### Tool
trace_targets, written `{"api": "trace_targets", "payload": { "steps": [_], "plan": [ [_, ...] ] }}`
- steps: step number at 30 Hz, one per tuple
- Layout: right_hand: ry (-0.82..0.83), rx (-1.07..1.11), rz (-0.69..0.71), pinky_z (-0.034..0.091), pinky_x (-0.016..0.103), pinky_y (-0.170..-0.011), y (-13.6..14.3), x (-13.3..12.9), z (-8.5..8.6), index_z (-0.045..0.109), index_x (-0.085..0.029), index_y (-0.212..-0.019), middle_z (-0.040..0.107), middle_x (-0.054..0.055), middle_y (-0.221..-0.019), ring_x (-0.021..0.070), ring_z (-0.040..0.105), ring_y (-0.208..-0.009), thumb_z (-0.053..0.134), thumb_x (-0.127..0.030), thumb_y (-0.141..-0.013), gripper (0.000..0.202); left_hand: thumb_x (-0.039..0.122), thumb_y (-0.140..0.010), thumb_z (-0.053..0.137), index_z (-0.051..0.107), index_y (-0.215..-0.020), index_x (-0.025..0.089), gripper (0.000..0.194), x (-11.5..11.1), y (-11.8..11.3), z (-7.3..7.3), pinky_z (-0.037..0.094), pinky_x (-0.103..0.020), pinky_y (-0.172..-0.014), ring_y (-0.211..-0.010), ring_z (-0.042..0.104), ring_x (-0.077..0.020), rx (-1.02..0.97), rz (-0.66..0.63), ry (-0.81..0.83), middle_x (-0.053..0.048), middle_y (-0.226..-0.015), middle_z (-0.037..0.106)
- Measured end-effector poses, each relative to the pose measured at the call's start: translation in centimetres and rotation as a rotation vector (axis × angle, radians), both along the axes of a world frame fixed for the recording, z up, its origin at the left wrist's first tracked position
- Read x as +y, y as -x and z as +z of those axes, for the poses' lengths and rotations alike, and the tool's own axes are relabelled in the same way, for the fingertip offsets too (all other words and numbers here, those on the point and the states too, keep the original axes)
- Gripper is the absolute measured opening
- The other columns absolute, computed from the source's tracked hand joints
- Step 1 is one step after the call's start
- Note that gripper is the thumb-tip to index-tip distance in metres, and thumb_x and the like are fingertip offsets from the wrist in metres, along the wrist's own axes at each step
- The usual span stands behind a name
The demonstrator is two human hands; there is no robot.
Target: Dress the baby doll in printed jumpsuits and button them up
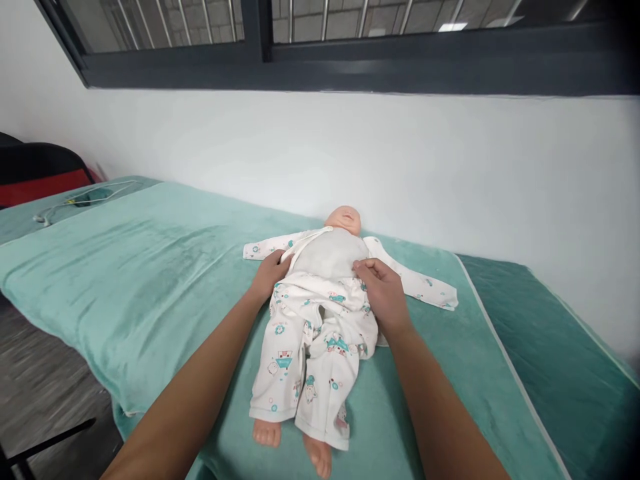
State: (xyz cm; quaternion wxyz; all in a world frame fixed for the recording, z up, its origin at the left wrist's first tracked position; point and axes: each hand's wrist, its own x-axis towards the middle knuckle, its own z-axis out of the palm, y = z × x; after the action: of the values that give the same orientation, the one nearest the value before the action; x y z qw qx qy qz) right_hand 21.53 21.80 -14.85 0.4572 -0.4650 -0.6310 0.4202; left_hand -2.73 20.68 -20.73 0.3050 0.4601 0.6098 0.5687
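Observation:
A baby doll (346,219) lies on its back on the green cloth, its feet towards me. It wears white printed trousers (333,340) and a printed long-sleeved top (425,283), spread open with both sleeves stretched sideways over a plain white front. My left hand (273,272) is at the top's open edge at the doll's waist, fingers bent and partly hidden by the fabric. At the other side of the waist, just above the trousers, my right hand (383,290) pinches the white cloth between thumb and forefinger.
Green cloths (150,267) cover the bed, which stands against a white wall (450,167) below a barred window. A cord with a small dark item (90,197) lies at the far left, near a black and red chair (40,170).

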Motion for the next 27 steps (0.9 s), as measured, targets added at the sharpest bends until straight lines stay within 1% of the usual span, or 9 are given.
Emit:
{"api": "trace_targets", "payload": {
  "steps": [2,4,8,12,16,19,23,25,27],
  "plan": [
    [0.001,-0.009,0.005,0.035,0.026,-0.058,-0.1,0.1,0.0,0.057,-0.020,-0.071,0.050,-0.003,-0.065,0.0130,0.042,-0.061,0.061,-0.050,-0.081,0.031,0.052,-0.076,0.067,0.063,-0.074,0.016,0.036,0.3,0.2,-0.2,0.037,-0.026,-0.060,-0.066,0.048,-0.0135,-0.038,0.040,-0.020,0.001,-0.069,0.057],
    [0.021,-0.001,0.037,0.035,0.026,-0.058,-0.4,0.4,-0.1,0.058,-0.020,-0.073,0.051,-0.003,-0.066,0.0128,0.042,-0.060,0.063,-0.050,-0.080,0.031,0.055,-0.080,0.060,0.062,-0.083,0.016,0.039,0.2,0.8,-0.5,0.040,-0.025,-0.061,-0.065,0.050,-0.0129,-0.094,0.091,-0.054,0.001,-0.073,0.058],
    [0.084,0.034,0.117,0.033,0.025,-0.057,-1.2,0.7,-0.1,0.061,-0.020,-0.077,0.052,-0.004,-0.066,0.0120,0.043,-0.060,0.067,-0.048,-0.078,0.029,0.056,-0.079,0.058,0.061,-0.089,0.016,0.042,-1.3,2.8,-1.1,0.042,-0.026,-0.060,-0.063,0.052,-0.0132,-0.121,0.343,-0.065,0.000,-0.074,0.059],
    [0.079,-0.006,0.138,0.031,0.025,-0.058,-1.7,0.6,0.3,0.063,-0.019,-0.078,0.049,-0.005,-0.064,0.0115,0.041,-0.061,0.069,-0.044,-0.077,0.025,0.041,-0.073,0.067,0.063,-0.085,0.017,0.027,-3.0,4.5,-1.3,0.039,-0.027,-0.062,-0.065,0.049,-0.0140,0.019,0.549,-0.038,0.000,-0.074,0.057],
    [0.071,-0.008,0.199,0.032,0.025,-0.059,-1.7,0.4,0.6,0.064,-0.019,-0.081,0.052,-0.004,-0.068,0.0114,0.043,-0.063,0.070,-0.043,-0.078,0.025,0.027,-0.077,0.062,0.060,-0.094,0.019,0.018,-4.0,3.8,-1.1,0.042,-0.035,-0.082,-0.086,0.053,-0.0203,0.212,0.644,-0.090,-0.003,-0.088,0.059],
    [0.055,0.013,0.185,0.033,0.025,-0.058,-1.5,0.5,0.2,0.063,-0.019,-0.079,0.051,-0.004,-0.066,0.0115,0.044,-0.061,0.069,-0.044,-0.079,0.026,0.021,-0.084,0.055,0.059,-0.098,0.019,0.015,-4.2,2.5,-1.0,0.039,-0.040,-0.095,-0.103,0.053,-0.0245,0.535,0.609,-0.226,-0.008,-0.100,0.060],
    [-0.050,0.035,0.010,0.041,0.028,-0.063,-1.4,1.1,-0.8,0.061,-0.020,-0.083,0.055,-0.002,-0.068,0.0142,0.051,-0.064,0.062,-0.043,-0.083,0.023,0.017,-0.090,0.048,0.061,-0.106,0.019,0.021,-3.2,1.3,-0.8,0.041,-0.038,-0.099,-0.111,0.053,-0.0246,0.828,0.376,-0.353,-0.010,-0.111,0.061],
    [-0.200,-0.024,-0.194,0.045,0.031,-0.075,-1.7,1.8,-1.2,0.062,-0.020,-0.089,0.062,0.001,-0.081,0.0175,0.057,-0.077,0.060,-0.037,-0.083,0.018,0.019,-0.091,0.048,0.061,-0.110,0.020,0.023,-2.3,1.0,-0.5,0.042,-0.037,-0.099,-0.112,0.053,-0.0247,0.896,0.286,-0.272,-0.010,-0.115,0.061],
    [-0.355,-0.128,-0.395,0.044,0.036,-0.088,-2.3,2.6,-1.5,0.062,-0.020,-0.096,0.064,0.006,-0.099,0.0214,0.058,-0.095,0.058,-0.033,-0.081,0.020,0.023,-0.091,0.050,0.061,-0.114,0.020,0.026,-1.0,0.8,0.1,0.043,-0.038,-0.098,-0.115,0.052,-0.0269,0.960,0.269,-0.113,-0.011,-0.118,0.061]
  ]
}}
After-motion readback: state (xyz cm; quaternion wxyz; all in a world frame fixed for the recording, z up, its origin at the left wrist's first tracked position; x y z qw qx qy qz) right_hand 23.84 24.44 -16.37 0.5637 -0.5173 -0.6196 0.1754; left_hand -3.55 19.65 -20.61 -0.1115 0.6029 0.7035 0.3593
